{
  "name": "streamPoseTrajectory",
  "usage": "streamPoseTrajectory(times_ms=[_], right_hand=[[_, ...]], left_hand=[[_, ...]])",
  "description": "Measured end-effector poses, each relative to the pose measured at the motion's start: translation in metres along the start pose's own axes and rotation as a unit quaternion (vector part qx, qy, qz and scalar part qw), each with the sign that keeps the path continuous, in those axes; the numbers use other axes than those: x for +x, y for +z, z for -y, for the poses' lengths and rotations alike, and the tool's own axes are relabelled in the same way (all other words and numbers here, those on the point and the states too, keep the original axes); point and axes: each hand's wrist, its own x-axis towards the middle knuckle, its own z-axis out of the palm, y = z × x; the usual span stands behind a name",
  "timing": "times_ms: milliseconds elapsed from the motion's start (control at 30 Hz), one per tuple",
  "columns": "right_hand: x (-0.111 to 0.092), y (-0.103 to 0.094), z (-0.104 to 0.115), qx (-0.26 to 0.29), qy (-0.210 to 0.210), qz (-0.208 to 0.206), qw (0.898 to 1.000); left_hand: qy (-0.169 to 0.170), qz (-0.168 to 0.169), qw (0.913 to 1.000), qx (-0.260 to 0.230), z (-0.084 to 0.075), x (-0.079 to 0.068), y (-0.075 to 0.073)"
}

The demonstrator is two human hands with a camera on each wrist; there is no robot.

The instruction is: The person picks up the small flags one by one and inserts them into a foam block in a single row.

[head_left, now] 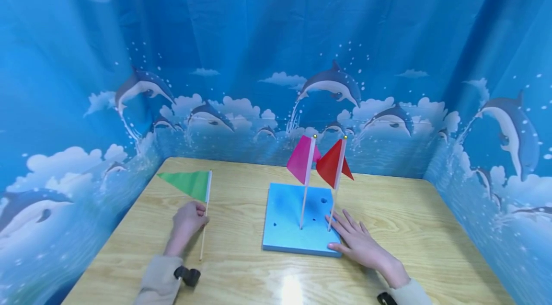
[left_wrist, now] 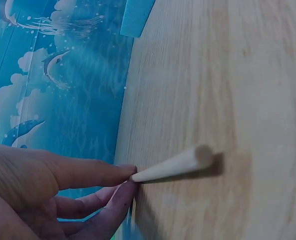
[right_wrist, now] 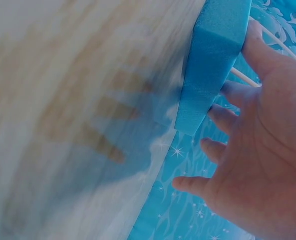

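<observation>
My left hand [head_left: 188, 221] pinches the thin wooden stick of a green pennant flag [head_left: 189, 184], at the left of the table. In the left wrist view the stick [left_wrist: 175, 164] sits between thumb and fingertips, its bare end pointing away from the hand. A blue foam block [head_left: 284, 238] with several holes lies flat near the middle. Two flags stand in it: a pink flag [head_left: 299, 160] and, to its right, a red flag [head_left: 329, 164]. My right hand [head_left: 362, 243] rests with spread, straight fingers on the block's right edge, close to the red flag's stick.
The wooden table [head_left: 241, 266] carries the block and stands against a blue curtain [head_left: 241, 56] printed with dolphins, which closes off the back and both sides. In the right wrist view, the side of the foam block [right_wrist: 207, 65] rises above the tabletop.
</observation>
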Motion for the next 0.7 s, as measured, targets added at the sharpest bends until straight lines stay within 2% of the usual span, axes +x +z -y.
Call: streamPoseTrajectory(times_ms=[300,500,700], right_hand=[[0.0,0.0,-0.002,-0.002,0.004,0.002,1.0],[0.0,0.0,-0.002,-0.001,0.005,0.004,1.0],[0.0,0.001,-0.002,-0.001,0.004,0.002,1.0]], left_hand=[[0.0,0.006,0.9998,0.018,-0.004,0.001,-0.005],[-0.027,0.031,0.9992,0.002,-0.008,0.0,-0.011],[-0.034,0.052,0.9977,-0.027,-0.005,0.0,-0.01]])
